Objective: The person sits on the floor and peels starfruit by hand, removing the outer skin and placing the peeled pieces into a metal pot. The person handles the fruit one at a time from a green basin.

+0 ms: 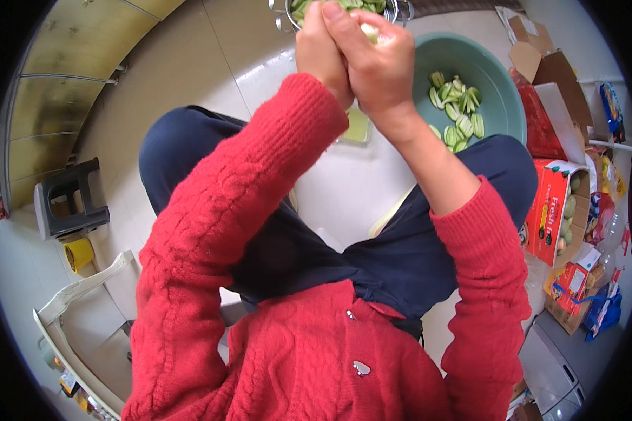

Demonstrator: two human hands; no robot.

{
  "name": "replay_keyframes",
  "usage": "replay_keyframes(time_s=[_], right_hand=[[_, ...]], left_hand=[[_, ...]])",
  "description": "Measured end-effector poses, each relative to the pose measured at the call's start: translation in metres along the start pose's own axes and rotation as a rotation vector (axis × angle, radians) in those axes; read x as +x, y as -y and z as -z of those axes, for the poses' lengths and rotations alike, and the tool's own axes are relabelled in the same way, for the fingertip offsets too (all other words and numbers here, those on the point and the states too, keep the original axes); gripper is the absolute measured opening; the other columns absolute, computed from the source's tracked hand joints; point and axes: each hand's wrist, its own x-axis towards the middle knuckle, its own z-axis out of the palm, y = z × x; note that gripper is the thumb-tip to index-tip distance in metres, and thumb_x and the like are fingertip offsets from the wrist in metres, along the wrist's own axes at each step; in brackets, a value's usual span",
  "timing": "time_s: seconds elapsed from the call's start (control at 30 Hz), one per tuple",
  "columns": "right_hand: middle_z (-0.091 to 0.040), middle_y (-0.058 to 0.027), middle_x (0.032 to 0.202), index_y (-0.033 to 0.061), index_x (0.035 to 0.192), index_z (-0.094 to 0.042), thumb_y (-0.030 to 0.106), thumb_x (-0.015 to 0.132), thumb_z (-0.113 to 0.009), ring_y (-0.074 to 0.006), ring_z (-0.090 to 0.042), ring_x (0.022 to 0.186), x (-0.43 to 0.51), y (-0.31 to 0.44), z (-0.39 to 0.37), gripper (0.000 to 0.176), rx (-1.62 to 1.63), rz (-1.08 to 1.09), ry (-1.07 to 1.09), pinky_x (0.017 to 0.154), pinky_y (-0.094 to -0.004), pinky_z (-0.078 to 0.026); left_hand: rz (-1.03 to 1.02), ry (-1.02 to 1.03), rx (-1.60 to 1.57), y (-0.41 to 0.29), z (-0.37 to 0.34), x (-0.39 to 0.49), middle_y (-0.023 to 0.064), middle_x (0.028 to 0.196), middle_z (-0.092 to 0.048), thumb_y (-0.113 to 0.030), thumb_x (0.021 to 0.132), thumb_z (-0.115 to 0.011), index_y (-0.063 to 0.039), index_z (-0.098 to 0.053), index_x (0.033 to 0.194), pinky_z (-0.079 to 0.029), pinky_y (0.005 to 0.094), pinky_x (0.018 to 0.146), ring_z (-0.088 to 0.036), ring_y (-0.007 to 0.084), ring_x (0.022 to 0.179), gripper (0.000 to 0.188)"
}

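Observation:
My left hand (320, 58) and my right hand (382, 68) are clasped tightly together over the far edge of a small clear container (362, 138). Between them they grip pale pieces of sliced green fruit or vegetable (369, 32), which show through the right fingers; the rest is hidden in the palms. Pale green liquid (355, 123) lies in the container beneath. Just beyond the hands stands a metal pot with handles (394, 13), holding green slices (366, 5). To the right, a teal plastic basin (426, 58) has more cut green slices (464, 123) in it.
An open red carton (545, 210) with round green produce (568, 210) stands at right, beside another open cardboard box (561, 79) and assorted packages. A dark stool (73, 200) and a yellow container (79, 255) are at left. My bent knees flank the clear container.

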Motion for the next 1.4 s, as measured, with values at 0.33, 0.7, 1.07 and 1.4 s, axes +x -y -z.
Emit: replay_keyframes(time_s=[0.33,0.7,1.07,1.4], right_hand=[[-0.06,-0.0098,0.058,0.0,0.073,-0.064,0.024,0.095,-0.065,-0.0131,-0.051,0.053,-0.003,-0.012,0.002,0.033,-0.152,0.131,-0.007,0.051,-0.0319,-0.041],[-0.065,-0.0139,0.064,-0.0002,0.079,-0.068,0.025,0.097,-0.06,-0.021,-0.061,0.056,-0.001,-0.018,0.006,0.032,-0.147,0.234,-0.013,0.055,-0.0332,-0.046],[-0.063,-0.0163,0.064,0.001,0.078,-0.068,0.027,0.098,-0.058,-0.0284,-0.061,0.057,0.002,-0.022,0.011,0.034,-0.208,0.307,-0.034,0.056,-0.0361,-0.046],[-0.064,-0.0153,0.065,0.0011,0.077,-0.068,0.027,0.098,-0.057,-0.0276,-0.062,0.058,0.001,-0.027,0.016,0.035,-0.213,0.228,-0.028,0.056,-0.036,-0.047]], left_hand=[[-0.137,0.101,0.133,0.016,0.008,0.006,0.0051,0.08,-0.06,-0.039,0.098,-0.048,-0.007,-0.059,0.096,-0.051,0.0318,0.067,-0.06,0.0196,0.075,0.034],[-0.26,0.157,0.301,0.025,0.014,0.006,0.0068,0.084,-0.063,-0.034,0.101,-0.045,-0.005,-0.06,0.098,-0.052,0.0315,0.069,-0.062,0.0192,0.077,0.033],[-0.346,0.173,0.413,0.031,0.015,0.009,0.0086,0.089,-0.066,-0.029,0.104,-0.042,-0.002,-0.061,0.099,-0.053,0.0312,0.07,-0.063,0.0187,0.079,0.033],[-0.383,0.201,0.393,0.036,0.015,0.008,0.0098,0.09,-0.068,-0.027,0.105,-0.041,-0.001,-0.063,0.099,-0.053,0.0311,0.071,-0.065,0.0189,0.079,0.034]])
